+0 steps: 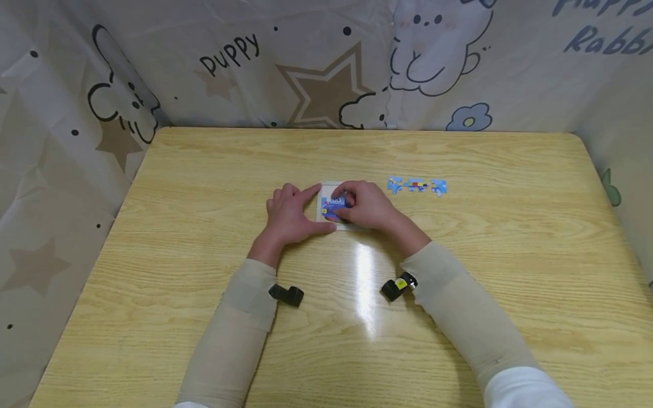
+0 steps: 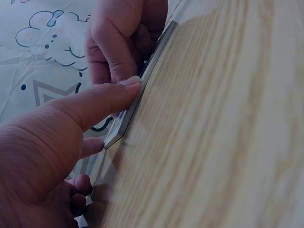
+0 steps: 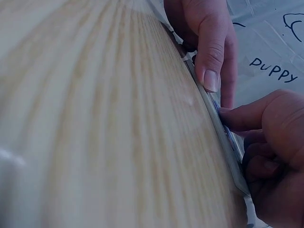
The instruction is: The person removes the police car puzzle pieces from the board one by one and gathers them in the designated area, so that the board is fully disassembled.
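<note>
- With twelve o'clock at the far edge of the table (image 1: pixel 204 164), a pale frame (image 1: pixel 318 211) lies flat near its middle, between both hands.
- Inside the frame sits a blue and purple puzzle picture (image 1: pixel 329 207), partly covered by fingers.
- The left hand (image 1: pixel 291 216), at the frame's nine o'clock, is spread rather than clenched: its thumb presses the near edge, its forefinger reaches the far left corner.
- The right hand (image 1: pixel 371 205), at three o'clock, leans over the frame with bent forefinger and thumb on the puzzle picture; whether they pinch a piece, I cannot tell.
- Between two and three o'clock from the frame, three loose puzzle pieces (image 1: pixel 417 186) lie in a row, blue, the middle one with red and yellow.
- Beige sleeves (image 1: pixel 464 306) cover the forearms, each with a small black camera (image 1: pixel 288 295) near the wrist.
- At twelve o'clock, beyond the table, hangs a cartoon-printed cloth (image 1: pixel 245 102).
</note>
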A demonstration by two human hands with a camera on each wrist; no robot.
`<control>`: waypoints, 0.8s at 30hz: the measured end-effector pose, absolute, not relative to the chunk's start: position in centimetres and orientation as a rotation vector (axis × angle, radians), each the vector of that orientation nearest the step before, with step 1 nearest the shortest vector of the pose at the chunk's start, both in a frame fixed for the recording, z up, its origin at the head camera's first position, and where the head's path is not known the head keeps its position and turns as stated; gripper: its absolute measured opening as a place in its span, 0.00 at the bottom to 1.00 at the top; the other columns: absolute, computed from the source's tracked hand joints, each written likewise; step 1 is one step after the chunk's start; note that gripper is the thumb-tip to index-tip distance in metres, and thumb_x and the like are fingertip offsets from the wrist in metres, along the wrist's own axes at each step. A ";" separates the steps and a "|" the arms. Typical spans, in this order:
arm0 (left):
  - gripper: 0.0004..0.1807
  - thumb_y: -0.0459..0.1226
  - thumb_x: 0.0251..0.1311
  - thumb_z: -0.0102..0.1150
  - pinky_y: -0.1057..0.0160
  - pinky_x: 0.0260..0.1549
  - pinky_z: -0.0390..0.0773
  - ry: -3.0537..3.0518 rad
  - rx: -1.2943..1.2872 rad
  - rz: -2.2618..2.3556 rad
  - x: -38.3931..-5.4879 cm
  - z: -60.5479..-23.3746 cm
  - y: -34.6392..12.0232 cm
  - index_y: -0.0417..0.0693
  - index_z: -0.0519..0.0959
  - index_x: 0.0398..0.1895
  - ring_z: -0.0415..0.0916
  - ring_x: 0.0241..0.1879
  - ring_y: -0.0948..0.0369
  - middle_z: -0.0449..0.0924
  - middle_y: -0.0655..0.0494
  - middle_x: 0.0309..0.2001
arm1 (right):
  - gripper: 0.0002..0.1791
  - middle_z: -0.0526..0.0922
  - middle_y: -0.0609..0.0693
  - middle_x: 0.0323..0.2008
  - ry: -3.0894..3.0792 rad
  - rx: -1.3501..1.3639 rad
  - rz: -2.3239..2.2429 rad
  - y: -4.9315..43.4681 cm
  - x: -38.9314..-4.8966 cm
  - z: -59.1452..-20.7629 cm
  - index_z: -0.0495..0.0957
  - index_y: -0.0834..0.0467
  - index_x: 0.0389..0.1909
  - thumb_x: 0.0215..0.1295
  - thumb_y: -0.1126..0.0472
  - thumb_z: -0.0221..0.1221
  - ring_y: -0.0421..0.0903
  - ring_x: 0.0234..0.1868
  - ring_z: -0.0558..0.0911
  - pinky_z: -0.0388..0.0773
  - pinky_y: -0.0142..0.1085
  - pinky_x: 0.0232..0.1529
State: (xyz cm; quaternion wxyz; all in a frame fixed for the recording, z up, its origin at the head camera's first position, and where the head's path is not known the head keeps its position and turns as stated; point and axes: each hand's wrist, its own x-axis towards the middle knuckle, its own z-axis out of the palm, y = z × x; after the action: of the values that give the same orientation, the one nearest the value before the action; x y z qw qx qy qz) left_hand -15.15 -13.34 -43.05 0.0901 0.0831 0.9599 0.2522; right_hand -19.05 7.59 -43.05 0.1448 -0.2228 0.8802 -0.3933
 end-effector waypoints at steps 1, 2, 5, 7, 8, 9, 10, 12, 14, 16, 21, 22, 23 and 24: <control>0.54 0.67 0.44 0.70 0.50 0.44 0.52 2.855 0.248 0.750 -15.2 -43.1 -13.3 0.61 0.64 0.76 0.55 0.43 0.50 0.59 0.51 0.44 | 0.13 0.70 0.48 0.20 2.536 -0.641 -1.126 7.6 -19.0 -43.0 0.82 0.56 0.46 0.60 0.62 0.68 0.45 0.21 0.68 0.64 0.38 0.29; 0.54 0.67 0.44 0.71 0.50 0.44 0.52 2.856 0.249 0.751 -15.2 -43.1 -13.3 0.61 0.65 0.76 0.55 0.43 0.50 0.59 0.51 0.44 | 0.13 0.70 0.48 0.20 2.535 -0.638 -1.122 7.6 -19.0 -43.0 0.82 0.56 0.46 0.60 0.62 0.68 0.45 0.21 0.68 0.64 0.38 0.29; 0.54 0.67 0.44 0.71 0.50 0.43 0.52 2.860 0.254 0.748 -15.2 -43.2 -13.4 0.61 0.65 0.76 0.55 0.43 0.50 0.59 0.51 0.43 | 0.12 0.70 0.49 0.20 2.533 -0.631 -1.117 7.5 -19.1 -42.9 0.81 0.56 0.46 0.61 0.62 0.68 0.46 0.21 0.68 0.65 0.39 0.30; 0.54 0.67 0.43 0.71 0.50 0.43 0.52 2.861 0.254 0.748 -15.1 -43.2 -13.4 0.61 0.65 0.76 0.55 0.43 0.50 0.59 0.51 0.43 | 0.12 0.70 0.49 0.20 2.529 -0.627 -1.118 7.5 -19.1 -42.9 0.81 0.56 0.45 0.61 0.62 0.68 0.46 0.21 0.68 0.65 0.39 0.30; 0.54 0.67 0.43 0.71 0.50 0.43 0.52 2.862 0.254 0.749 -15.1 -43.1 -13.4 0.61 0.65 0.76 0.55 0.43 0.50 0.59 0.51 0.43 | 0.12 0.70 0.49 0.20 2.529 -0.626 -1.119 7.4 -19.1 -42.9 0.81 0.56 0.45 0.61 0.62 0.68 0.46 0.21 0.68 0.65 0.39 0.30; 0.54 0.67 0.44 0.70 0.50 0.43 0.52 2.862 0.253 0.747 -15.1 -43.1 -13.4 0.61 0.65 0.76 0.55 0.43 0.51 0.59 0.51 0.43 | 0.12 0.70 0.49 0.20 2.529 -0.626 -1.120 7.4 -19.1 -42.9 0.81 0.56 0.45 0.61 0.62 0.68 0.46 0.22 0.68 0.65 0.39 0.31; 0.54 0.67 0.44 0.70 0.50 0.43 0.52 2.862 0.253 0.746 -15.1 -43.1 -13.4 0.61 0.64 0.76 0.55 0.43 0.50 0.59 0.51 0.43 | 0.12 0.70 0.49 0.20 2.529 -0.626 -1.121 7.4 -19.1 -42.9 0.81 0.56 0.45 0.61 0.62 0.68 0.46 0.22 0.68 0.65 0.39 0.31; 0.54 0.67 0.44 0.70 0.50 0.43 0.52 2.861 0.251 0.746 -15.1 -43.1 -13.4 0.61 0.64 0.76 0.55 0.43 0.50 0.59 0.51 0.43 | 0.13 0.69 0.49 0.20 2.529 -0.624 -1.130 7.4 -19.0 -42.9 0.81 0.56 0.45 0.60 0.63 0.68 0.46 0.22 0.68 0.65 0.39 0.31; 0.54 0.67 0.44 0.70 0.50 0.43 0.52 2.859 0.249 0.748 -15.1 -43.1 -13.4 0.61 0.64 0.76 0.55 0.43 0.50 0.59 0.51 0.43 | 0.13 0.69 0.49 0.20 2.529 -0.620 -1.143 7.4 -19.0 -43.0 0.80 0.56 0.45 0.60 0.63 0.68 0.46 0.21 0.68 0.65 0.39 0.31; 0.54 0.67 0.44 0.70 0.50 0.43 0.51 2.856 0.247 0.751 -15.1 -43.1 -13.4 0.61 0.64 0.76 0.55 0.43 0.50 0.59 0.51 0.43 | 0.13 0.69 0.49 0.19 2.526 -0.613 -1.161 7.4 -19.0 -43.0 0.80 0.56 0.45 0.60 0.64 0.69 0.46 0.21 0.67 0.65 0.39 0.32; 0.54 0.67 0.44 0.70 0.50 0.43 0.51 2.855 0.245 0.757 -15.1 -43.1 -13.4 0.61 0.65 0.76 0.55 0.43 0.50 0.59 0.52 0.43 | 0.14 0.68 0.49 0.20 2.513 -0.585 -1.199 7.3 -18.8 -43.1 0.80 0.56 0.45 0.60 0.65 0.69 0.46 0.21 0.67 0.65 0.39 0.32; 0.54 0.67 0.44 0.70 0.50 0.43 0.51 2.856 0.246 0.755 -15.1 -43.2 -13.4 0.61 0.65 0.76 0.55 0.43 0.50 0.59 0.52 0.43 | 0.14 0.68 0.49 0.20 2.511 -0.579 -1.206 7.3 -18.8 -43.1 0.79 0.56 0.45 0.60 0.65 0.69 0.46 0.21 0.67 0.65 0.39 0.32; 0.54 0.67 0.43 0.70 0.50 0.42 0.51 2.856 0.247 0.755 -15.1 -43.2 -13.4 0.61 0.65 0.76 0.55 0.43 0.50 0.59 0.52 0.43 | 0.14 0.68 0.49 0.20 2.507 -0.574 -1.214 7.4 -18.8 -43.1 0.79 0.56 0.45 0.60 0.65 0.69 0.46 0.21 0.67 0.65 0.39 0.32; 0.54 0.67 0.43 0.70 0.50 0.42 0.51 2.857 0.248 0.753 -15.1 -43.2 -13.4 0.61 0.65 0.76 0.55 0.43 0.50 0.59 0.52 0.43 | 0.14 0.68 0.49 0.20 2.504 -0.568 -1.221 7.4 -18.7 -43.1 0.79 0.56 0.45 0.60 0.65 0.70 0.46 0.21 0.67 0.65 0.39 0.32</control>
State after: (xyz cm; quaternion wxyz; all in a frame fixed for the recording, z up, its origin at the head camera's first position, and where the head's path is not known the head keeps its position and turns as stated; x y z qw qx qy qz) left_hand -15.14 -13.38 -43.21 0.0881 0.0833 0.9598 0.2531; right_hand -18.73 7.36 -43.07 0.1487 -0.1976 0.8709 -0.4248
